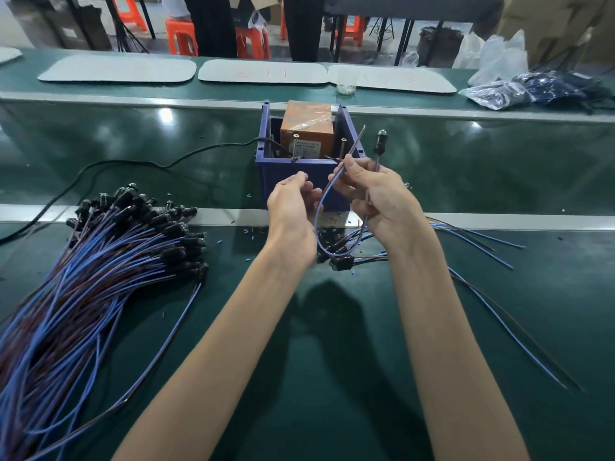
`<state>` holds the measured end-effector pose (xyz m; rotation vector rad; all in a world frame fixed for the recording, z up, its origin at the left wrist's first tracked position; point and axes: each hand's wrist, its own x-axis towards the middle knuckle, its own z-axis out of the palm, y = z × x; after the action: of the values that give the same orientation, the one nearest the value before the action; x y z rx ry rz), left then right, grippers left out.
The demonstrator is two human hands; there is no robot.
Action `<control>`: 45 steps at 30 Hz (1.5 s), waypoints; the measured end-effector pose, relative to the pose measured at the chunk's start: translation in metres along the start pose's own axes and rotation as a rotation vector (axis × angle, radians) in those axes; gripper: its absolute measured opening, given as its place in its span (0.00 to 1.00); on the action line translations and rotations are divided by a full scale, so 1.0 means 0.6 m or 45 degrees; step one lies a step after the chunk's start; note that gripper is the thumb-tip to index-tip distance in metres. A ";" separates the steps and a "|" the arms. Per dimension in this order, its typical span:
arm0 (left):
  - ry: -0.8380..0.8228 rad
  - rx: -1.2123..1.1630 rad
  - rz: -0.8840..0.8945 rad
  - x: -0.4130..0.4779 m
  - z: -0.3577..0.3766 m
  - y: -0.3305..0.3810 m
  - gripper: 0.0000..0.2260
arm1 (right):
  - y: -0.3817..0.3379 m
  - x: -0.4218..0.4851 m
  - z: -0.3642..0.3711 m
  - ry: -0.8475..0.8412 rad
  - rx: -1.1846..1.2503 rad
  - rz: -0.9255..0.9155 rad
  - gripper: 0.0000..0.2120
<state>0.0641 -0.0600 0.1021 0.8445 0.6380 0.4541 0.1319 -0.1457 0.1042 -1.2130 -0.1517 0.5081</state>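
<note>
right hand (pixel 369 191) grip: fingers closed, pinching thin blue-brown lamp lead (pixel 318 224), looped at frame centre | left hand (pixel 293 201): curled beside loop, hold unclear | boxy blue plastic bin (pixel 293 174) behind | glossy green tabletop (pixel 332 377)

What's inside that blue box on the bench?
The blue box holds an orange-brown taped block with a label; a black cable runs in. Its floor is hidden behind the front wall.
</note>
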 end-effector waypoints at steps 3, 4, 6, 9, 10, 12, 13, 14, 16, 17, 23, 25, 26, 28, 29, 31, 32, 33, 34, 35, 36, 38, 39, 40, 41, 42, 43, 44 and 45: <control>-0.190 0.272 0.042 0.010 -0.005 0.003 0.08 | 0.000 -0.002 -0.001 0.009 -0.081 -0.019 0.09; -0.265 0.371 0.085 0.010 -0.005 0.001 0.08 | 0.001 -0.003 -0.001 0.002 -0.121 -0.029 0.09; -0.338 0.417 0.152 0.009 -0.005 -0.006 0.05 | 0.005 -0.003 0.001 -0.031 -0.132 -0.048 0.09; -0.230 0.171 0.115 0.007 -0.004 -0.011 0.07 | 0.007 -0.003 0.007 -0.017 -0.168 -0.041 0.10; -0.167 0.071 0.076 0.008 -0.003 -0.012 0.10 | 0.006 -0.003 0.008 0.008 -0.189 -0.035 0.11; -0.063 -0.123 -0.009 0.012 -0.003 -0.010 0.13 | 0.004 0.000 0.008 0.022 -0.121 -0.037 0.11; -0.022 -0.209 -0.057 0.015 -0.004 -0.008 0.15 | 0.002 0.001 0.008 0.016 -0.047 -0.039 0.11; 0.008 -0.284 -0.113 0.019 -0.007 -0.006 0.16 | 0.000 0.002 0.007 0.016 0.021 -0.040 0.11; 0.013 -0.416 -0.228 0.024 -0.015 0.000 0.20 | -0.002 0.004 0.005 0.057 0.097 -0.043 0.09; 0.012 -0.467 -0.268 0.027 -0.019 0.003 0.21 | -0.002 0.005 0.003 0.089 0.112 -0.046 0.08; -0.048 -0.529 -0.345 0.038 -0.035 0.019 0.15 | 0.001 0.011 -0.010 0.178 0.150 -0.053 0.04; -0.089 -0.401 -0.293 0.041 -0.038 0.025 0.14 | 0.001 0.014 -0.015 0.183 0.185 -0.057 0.04; -0.085 -0.326 -0.231 0.043 -0.040 0.029 0.13 | 0.000 0.015 -0.017 0.183 0.199 -0.063 0.04; -0.038 -0.168 -0.067 0.049 -0.045 0.036 0.10 | -0.002 0.017 -0.022 0.184 0.209 -0.079 0.06; -0.010 -0.087 0.010 0.052 -0.049 0.040 0.09 | -0.003 0.017 -0.026 0.185 0.209 -0.087 0.07; 0.026 0.066 0.137 0.058 -0.058 0.047 0.09 | -0.004 0.018 -0.031 0.189 0.200 -0.100 0.08; 0.030 0.142 0.189 0.061 -0.063 0.050 0.09 | -0.005 0.018 -0.032 0.193 0.195 -0.101 0.09; 0.021 0.220 0.234 0.064 -0.068 0.054 0.09 | -0.005 0.018 -0.033 0.200 0.194 -0.100 0.09; 0.003 0.295 0.271 0.066 -0.073 0.057 0.08 | -0.004 0.019 -0.034 0.207 0.198 -0.098 0.09; -0.019 0.357 0.295 0.068 -0.077 0.060 0.08 | -0.004 0.020 -0.033 0.214 0.205 -0.095 0.09; -0.038 0.394 0.304 0.070 -0.081 0.064 0.08 | -0.003 0.021 -0.032 0.221 0.214 -0.093 0.09; -0.066 0.383 0.273 0.074 -0.086 0.069 0.08 | -0.001 0.023 -0.031 0.240 0.231 -0.082 0.10; -0.081 0.346 0.237 0.075 -0.088 0.072 0.09 | 0.000 0.024 -0.030 0.249 0.241 -0.073 0.10; -0.104 0.290 0.182 0.076 -0.089 0.073 0.09 | 0.001 0.025 -0.030 0.251 0.252 -0.062 0.10; -0.139 0.207 0.106 0.076 -0.089 0.074 0.10 | 0.002 0.025 -0.029 0.247 0.264 -0.051 0.11; -0.181 0.097 0.008 0.075 -0.088 0.075 0.10 | 0.002 0.025 -0.029 0.241 0.274 -0.040 0.11; -0.222 -0.026 -0.099 0.073 -0.087 0.076 0.10 | 0.003 0.025 -0.029 0.236 0.284 -0.029 0.11; -0.253 -0.138 -0.196 0.072 -0.085 0.076 0.10 | 0.003 0.025 -0.030 0.232 0.296 -0.016 0.10; -0.271 -0.222 -0.269 0.070 -0.084 0.076 0.10 | 0.003 0.025 -0.030 0.232 0.311 -0.006 0.10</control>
<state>0.0550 0.0195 0.0992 0.6418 0.4767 0.2207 0.1516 -0.1539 0.0937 -1.0129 0.0618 0.3972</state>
